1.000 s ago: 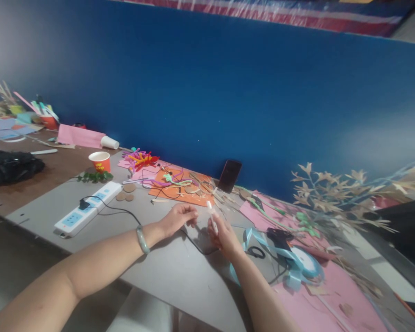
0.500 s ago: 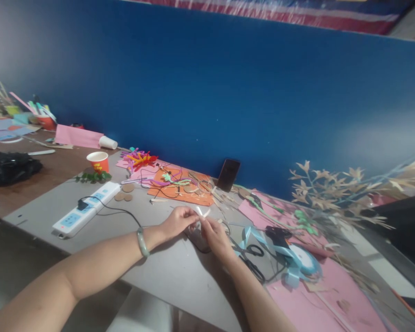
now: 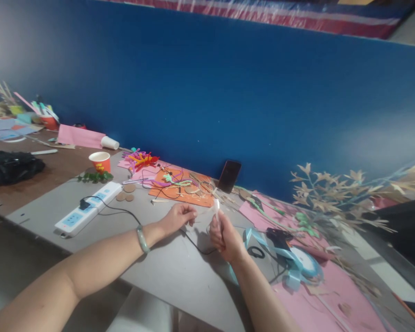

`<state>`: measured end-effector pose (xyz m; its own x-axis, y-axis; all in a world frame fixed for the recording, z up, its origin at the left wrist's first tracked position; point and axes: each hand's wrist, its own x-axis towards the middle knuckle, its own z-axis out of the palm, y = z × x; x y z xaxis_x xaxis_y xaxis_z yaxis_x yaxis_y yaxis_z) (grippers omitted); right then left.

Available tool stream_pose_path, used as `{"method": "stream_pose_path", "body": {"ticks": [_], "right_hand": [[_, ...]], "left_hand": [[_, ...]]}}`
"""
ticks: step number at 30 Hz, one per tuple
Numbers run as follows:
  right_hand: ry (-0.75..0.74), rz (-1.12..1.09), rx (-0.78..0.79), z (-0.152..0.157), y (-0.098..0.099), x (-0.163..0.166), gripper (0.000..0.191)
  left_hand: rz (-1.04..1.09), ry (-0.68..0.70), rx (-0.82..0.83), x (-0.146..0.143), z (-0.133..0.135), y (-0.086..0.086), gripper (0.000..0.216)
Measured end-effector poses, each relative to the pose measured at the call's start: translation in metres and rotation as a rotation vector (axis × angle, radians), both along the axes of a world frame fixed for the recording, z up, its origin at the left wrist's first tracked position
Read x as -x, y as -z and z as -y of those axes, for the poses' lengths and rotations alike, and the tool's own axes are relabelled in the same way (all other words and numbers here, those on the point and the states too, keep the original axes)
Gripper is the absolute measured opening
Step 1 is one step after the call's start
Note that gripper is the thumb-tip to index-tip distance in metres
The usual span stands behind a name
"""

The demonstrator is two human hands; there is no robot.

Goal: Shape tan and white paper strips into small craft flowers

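Note:
My right hand [image 3: 224, 234] is closed around a slim white object [image 3: 216, 206], held upright with its pale end above the fingers; I cannot make out its kind. Just to the left, my left hand [image 3: 180, 218] has its thumb and fingertips pinched together, and whatever they hold is hidden or too small to name. The hands are apart, both low over the grey tabletop [image 3: 166, 267]. A black cable [image 3: 198, 249] runs beneath them, and its end by my right hand is hidden. Black scissor handles [image 3: 256, 251] and light blue ribbon [image 3: 254, 234] lie right of that hand.
A white power strip [image 3: 90, 210] with a black plug lies at left, near a red paper cup [image 3: 100, 162]. A phone [image 3: 229, 176] leans against the blue partition [image 3: 207, 92]. Orange paper [image 3: 197, 197], pink sheets [image 3: 318, 299] and dried flowers [image 3: 327, 186] spread around.
My hands, together before, have separated. My right hand has moved right and turned, raising the white object upright. My left hand stays nearly in place. The scissors are now partly covered.

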<state>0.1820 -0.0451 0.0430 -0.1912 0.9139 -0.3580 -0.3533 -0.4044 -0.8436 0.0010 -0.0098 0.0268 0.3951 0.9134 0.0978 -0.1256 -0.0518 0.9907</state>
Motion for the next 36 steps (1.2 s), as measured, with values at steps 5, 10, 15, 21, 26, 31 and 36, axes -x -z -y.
{"method": "stream_pose_path", "body": {"ticks": [5,10,15,21,26,31,36], "right_hand": [[0.138,0.11,-0.096,-0.005,0.003,-0.005,0.042],[-0.028,0.41,-0.241,0.001,0.02,0.009,0.038],[-0.003,0.514,-0.38,0.003,0.026,0.017,0.039],[-0.015,0.602,-0.467,0.003,0.02,0.015,0.041],[-0.011,0.578,-0.41,0.003,0.022,0.016,0.043],[-0.027,0.459,-0.256,0.005,0.022,0.017,0.048],[-0.048,0.294,-0.129,0.006,0.016,0.015,0.047]], "left_hand": [[0.079,-0.019,0.072,-0.003,0.0,0.004,0.031],[0.089,0.036,0.105,-0.006,0.002,0.007,0.03],[0.064,0.041,0.181,-0.008,0.004,0.01,0.032],[0.06,0.056,0.254,-0.009,0.006,0.012,0.034],[0.033,0.063,0.161,-0.008,0.006,0.008,0.032],[0.001,0.057,0.093,-0.005,0.003,0.004,0.031],[-0.007,0.045,0.051,-0.002,0.0,0.004,0.032]]}}
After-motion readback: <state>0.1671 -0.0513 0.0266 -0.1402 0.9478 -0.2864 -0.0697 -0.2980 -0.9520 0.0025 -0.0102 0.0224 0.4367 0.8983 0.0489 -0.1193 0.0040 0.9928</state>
